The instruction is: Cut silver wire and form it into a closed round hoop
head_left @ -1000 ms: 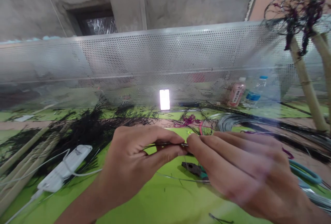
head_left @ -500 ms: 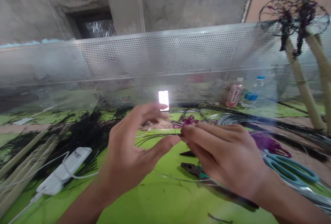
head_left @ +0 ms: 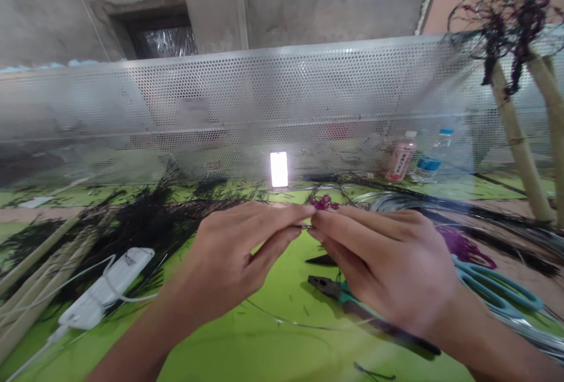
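In front of me my left hand [head_left: 238, 253] and my right hand [head_left: 388, 264] meet at their fingertips. Both are closed in a pinch on a thin dark wire [head_left: 305, 227], of which only a short bit shows between the fingers. Below my right hand lie pliers [head_left: 326, 287] with dark jaws and a teal and black handle, partly covered by the hand. A dark pointed tip [head_left: 319, 259] sticks out from under the same hand. Scissors with teal handles [head_left: 497, 288] rest beside my right wrist.
A lit phone [head_left: 279, 169] stands against a perforated metal panel [head_left: 273, 94]. Left are a white power strip [head_left: 106, 291], bamboo sticks [head_left: 48, 276] and black bristly strands [head_left: 145, 217]. Right are coiled wire [head_left: 396, 201], purple cord [head_left: 471, 250], two bottles [head_left: 402, 157] and bamboo posts [head_left: 520, 147].
My left hand has gone from open fingers to a closed pinch on the wire, beside my right fingertips. The right hand has stayed nearly in place.
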The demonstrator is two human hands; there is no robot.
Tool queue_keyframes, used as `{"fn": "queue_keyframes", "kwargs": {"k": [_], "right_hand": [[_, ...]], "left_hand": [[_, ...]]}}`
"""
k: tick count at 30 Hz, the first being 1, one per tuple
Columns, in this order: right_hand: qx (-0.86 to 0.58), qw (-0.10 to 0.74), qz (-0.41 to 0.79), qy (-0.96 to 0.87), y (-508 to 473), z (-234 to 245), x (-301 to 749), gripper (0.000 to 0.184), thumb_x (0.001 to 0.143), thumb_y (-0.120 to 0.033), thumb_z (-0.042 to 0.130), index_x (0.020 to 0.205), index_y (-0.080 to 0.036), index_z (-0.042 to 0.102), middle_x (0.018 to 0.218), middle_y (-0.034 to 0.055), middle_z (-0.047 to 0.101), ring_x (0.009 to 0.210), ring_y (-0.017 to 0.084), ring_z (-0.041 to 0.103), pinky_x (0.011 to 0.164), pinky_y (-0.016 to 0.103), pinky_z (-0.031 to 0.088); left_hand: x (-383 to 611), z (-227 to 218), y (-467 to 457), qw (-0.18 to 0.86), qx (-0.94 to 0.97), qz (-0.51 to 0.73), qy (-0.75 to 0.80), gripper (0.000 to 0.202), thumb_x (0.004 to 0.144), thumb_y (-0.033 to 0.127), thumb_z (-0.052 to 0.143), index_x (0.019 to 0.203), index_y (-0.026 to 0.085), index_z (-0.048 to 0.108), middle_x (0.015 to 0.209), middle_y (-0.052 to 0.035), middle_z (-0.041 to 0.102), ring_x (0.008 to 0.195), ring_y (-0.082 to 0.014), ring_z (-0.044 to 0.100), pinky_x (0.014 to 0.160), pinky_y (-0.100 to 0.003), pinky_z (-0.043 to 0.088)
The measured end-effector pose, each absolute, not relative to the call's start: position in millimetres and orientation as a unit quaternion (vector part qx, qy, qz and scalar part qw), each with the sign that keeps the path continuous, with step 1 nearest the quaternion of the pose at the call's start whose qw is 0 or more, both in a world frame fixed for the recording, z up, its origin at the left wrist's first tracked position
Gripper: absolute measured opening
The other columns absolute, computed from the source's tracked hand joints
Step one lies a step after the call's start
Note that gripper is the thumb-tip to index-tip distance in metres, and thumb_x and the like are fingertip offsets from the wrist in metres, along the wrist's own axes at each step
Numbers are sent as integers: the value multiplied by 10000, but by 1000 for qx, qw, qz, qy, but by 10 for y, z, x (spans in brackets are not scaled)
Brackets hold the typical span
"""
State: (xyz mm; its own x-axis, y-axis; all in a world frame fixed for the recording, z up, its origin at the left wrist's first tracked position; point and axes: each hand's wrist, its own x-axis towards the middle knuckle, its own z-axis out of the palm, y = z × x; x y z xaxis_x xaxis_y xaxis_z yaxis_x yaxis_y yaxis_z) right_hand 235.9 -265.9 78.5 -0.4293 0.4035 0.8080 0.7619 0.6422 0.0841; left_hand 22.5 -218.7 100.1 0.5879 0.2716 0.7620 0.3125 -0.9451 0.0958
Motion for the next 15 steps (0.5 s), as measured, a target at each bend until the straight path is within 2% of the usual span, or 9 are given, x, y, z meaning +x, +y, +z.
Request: {"fn": "queue_keyframes", "kwargs": {"k": [3, 5, 7, 9, 11, 13, 15], "right_hand": [[-359, 393, -201, -822, -2671, 781, 2349, 133, 986, -117, 520, 983, -202, 623, 882, -2, 713, 675, 101, 616, 556, 283, 343], [-368, 391, -156, -829, -2670, 781, 2342, 154, 988, -115, 505, 945, -208, 620, 815, -22, 671, 645, 96, 578, 562, 282, 326], [-371, 388, -108, -837, -2663, 784, 2337, 166, 994, -122, 488, 929, -205, 616, 808, -26, 650, 644, 94, 560, 577, 275, 328], [-371, 387, -67, -841, -2653, 787, 2335, 161, 997, -126, 480, 936, -197, 612, 838, -21, 650, 674, 91, 568, 593, 267, 335], [-368, 392, -45, -842, -2644, 790, 2335, 163, 996, -129, 480, 912, -186, 607, 814, -22, 631, 670, 86, 555, 589, 262, 329], [-370, 396, -34, -840, -2633, 790, 2331, 178, 992, -127, 484, 871, -180, 604, 758, -29, 597, 640, 83, 525, 579, 261, 319], [-373, 396, -46, -838, -2622, 789, 2324, 190, 992, -129, 485, 855, -178, 608, 728, -30, 575, 619, 84, 501, 570, 263, 311]], "left_hand": [[207, 1014, -2199, -206, -875, -390, -202, 372, 975, 206, 621, 1338, 276, 580, 890, 9, 800, 790, -154, 772, 673, -222, 629], [194, 1023, -2192, -280, -872, -353, -193, 360, 998, 192, 569, 1351, 265, 557, 835, 9, 786, 751, -145, 765, 631, -210, 619], [184, 1016, -2175, -195, -901, -341, -185, 402, 986, 153, 562, 1371, 260, 529, 921, -5, 788, 819, -155, 769, 706, -240, 630], [176, 993, -2152, -18, -923, -350, -161, 426, 951, 134, 606, 1357, 237, 530, 1043, -35, 783, 935, -186, 763, 841, -301, 626], [171, 966, -2130, 127, -919, -351, -128, 352, 937, 139, 639, 1278, 197, 572, 1077, -60, 779, 981, -203, 752, 911, -336, 606], [168, 955, -2113, 197, -908, -357, -100, 277, 929, 134, 662, 1197, 167, 598, 1022, -62, 787, 951, -195, 752, 914, -329, 598], [165, 968, -2105, 221, -901, -363, -89, 235, 925, 123, 671, 1150, 154, 609, 965, -52, 790, 884, -179, 754, 873, -308, 600]]}}
